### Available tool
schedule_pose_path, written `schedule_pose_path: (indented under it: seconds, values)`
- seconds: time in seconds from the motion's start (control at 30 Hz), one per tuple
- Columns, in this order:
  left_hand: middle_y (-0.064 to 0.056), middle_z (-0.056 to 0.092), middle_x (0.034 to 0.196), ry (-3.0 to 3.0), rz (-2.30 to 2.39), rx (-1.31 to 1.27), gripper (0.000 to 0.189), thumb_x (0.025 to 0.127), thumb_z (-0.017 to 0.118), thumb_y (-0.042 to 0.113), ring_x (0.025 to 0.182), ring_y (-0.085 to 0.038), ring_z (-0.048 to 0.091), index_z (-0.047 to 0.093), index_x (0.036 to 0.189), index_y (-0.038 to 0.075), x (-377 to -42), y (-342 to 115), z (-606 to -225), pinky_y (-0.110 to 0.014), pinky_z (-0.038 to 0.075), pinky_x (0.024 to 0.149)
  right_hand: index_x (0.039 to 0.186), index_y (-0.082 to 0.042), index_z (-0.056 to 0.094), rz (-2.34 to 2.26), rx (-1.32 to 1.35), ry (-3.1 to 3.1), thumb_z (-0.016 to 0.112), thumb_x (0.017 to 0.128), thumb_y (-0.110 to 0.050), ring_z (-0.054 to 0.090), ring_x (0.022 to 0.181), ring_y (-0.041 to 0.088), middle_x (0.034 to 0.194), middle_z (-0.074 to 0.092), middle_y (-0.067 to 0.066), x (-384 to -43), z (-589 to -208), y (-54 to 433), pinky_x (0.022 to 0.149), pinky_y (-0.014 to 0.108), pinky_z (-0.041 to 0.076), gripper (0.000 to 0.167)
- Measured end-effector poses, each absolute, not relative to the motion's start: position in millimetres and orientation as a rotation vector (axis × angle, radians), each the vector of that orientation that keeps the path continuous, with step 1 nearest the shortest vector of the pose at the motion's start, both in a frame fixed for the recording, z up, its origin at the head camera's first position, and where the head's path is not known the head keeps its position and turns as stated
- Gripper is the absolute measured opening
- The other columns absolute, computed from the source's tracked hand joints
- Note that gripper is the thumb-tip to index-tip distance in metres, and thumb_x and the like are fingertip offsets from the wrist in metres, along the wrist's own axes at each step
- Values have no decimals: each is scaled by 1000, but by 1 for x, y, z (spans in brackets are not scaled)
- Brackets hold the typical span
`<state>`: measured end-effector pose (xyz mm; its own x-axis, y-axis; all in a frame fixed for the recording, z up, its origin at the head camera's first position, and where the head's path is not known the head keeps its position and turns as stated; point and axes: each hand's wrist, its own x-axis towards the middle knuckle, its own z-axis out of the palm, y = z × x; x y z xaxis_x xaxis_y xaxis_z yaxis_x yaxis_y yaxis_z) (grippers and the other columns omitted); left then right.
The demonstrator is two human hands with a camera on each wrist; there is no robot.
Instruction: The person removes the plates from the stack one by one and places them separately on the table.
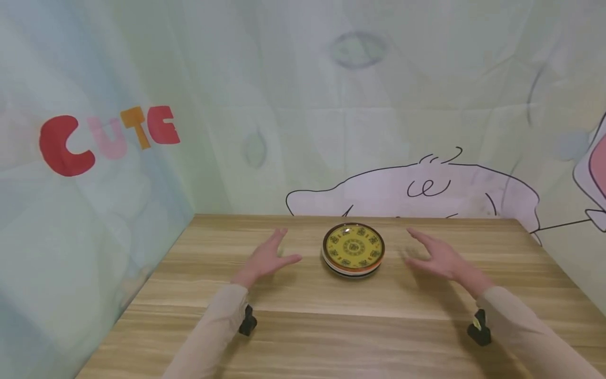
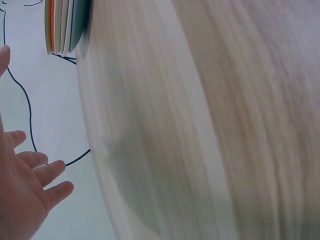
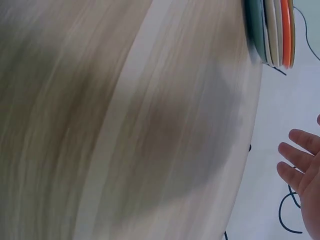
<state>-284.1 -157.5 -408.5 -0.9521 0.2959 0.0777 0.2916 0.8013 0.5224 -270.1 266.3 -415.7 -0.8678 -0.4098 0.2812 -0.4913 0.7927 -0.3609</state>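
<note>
A stack of several round plates (image 1: 354, 248) sits toward the back of the wooden table, the top one yellow with a dark rim and dark patterned motifs. Edge-on in the left wrist view, the stack (image 2: 62, 25) shows orange, white and teal layers; the right wrist view shows the same plates (image 3: 272, 32). To the left of the stack is my left hand (image 1: 267, 258), fingers extended and thumb apart, touching nothing. My right hand (image 1: 437, 257) hovers on the other side, likewise spread and apart from the plates.
The wood-grain table (image 1: 322, 337) reaches back to a pale printed curtain (image 1: 265, 105), which bears the word CUTE (image 1: 111, 138) at left and a cartoon outline behind the plates. Dark wrist-camera mounts (image 1: 248, 321) hang under both sleeves.
</note>
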Motion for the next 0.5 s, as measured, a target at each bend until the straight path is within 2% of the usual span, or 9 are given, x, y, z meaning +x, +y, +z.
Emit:
schedule_pose_path:
  seconds: [0.17, 0.5]
  values:
    - [-16, 22, 148, 2944, 913, 494, 89, 78, 64, 48, 134, -31, 23, 21, 144, 7, -284, -147, -411, -45, 21, 109, 137, 3, 32, 810, 671, -2792, 68, 77, -37, 51, 107, 42, 128, 47, 26, -273, -419, 257, 87, 58, 42, 80]
    - [-13, 31, 144, 2905, 1017, 518, 84, 78, 68, 39, 129, -31, 33, 26, 142, 7, -286, -125, -415, -45, 26, 107, 137, 3, 32, 1124, 612, -2745, 69, 78, -31, 53, 104, 41, 123, 49, 30, -276, -422, 236, 87, 52, 45, 78]
